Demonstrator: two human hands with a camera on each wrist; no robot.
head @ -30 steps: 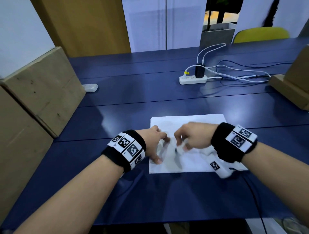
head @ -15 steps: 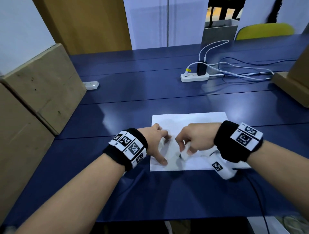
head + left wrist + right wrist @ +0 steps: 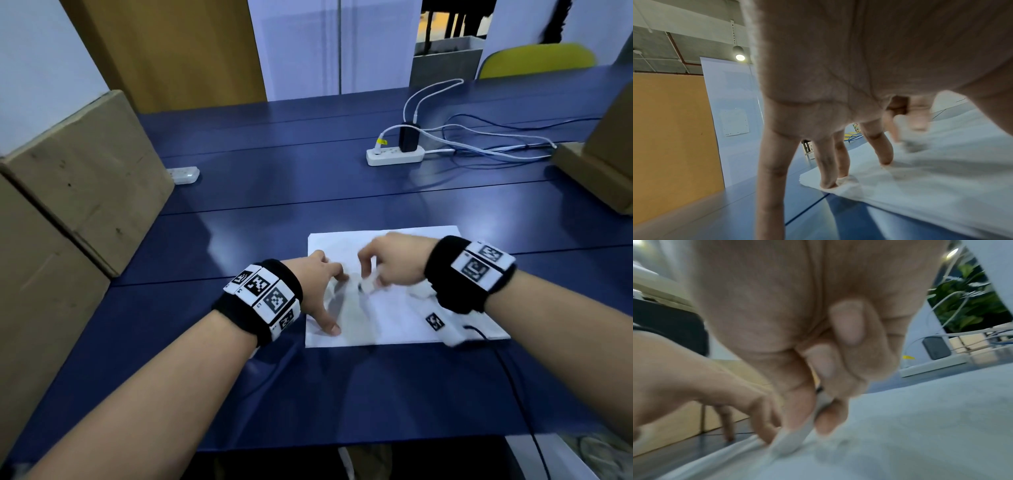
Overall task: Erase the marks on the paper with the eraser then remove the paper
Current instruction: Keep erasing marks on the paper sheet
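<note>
A dark blue table (image 3: 274, 212) carries a white sheet of paper (image 3: 404, 318) at its near middle; beyond the paper sits a white power strip (image 3: 394, 157) with trailing cables, cardboard boxes (image 3: 85, 178) stand to the paper's left, and a yellow chair (image 3: 534, 60) shows behind the table. Compared with a second ago, the right hand (image 3: 394, 262) has shifted slightly farther up the paper, while the left hand (image 3: 317, 284) stays planted. The left fingers (image 3: 826, 170) are spread, tips pressing the paper's left edge. The right thumb and fingers pinch a white eraser (image 3: 795, 439), its tip touching the sheet. The paper lies flat; any marks are too faint and blurred to read.
</note>
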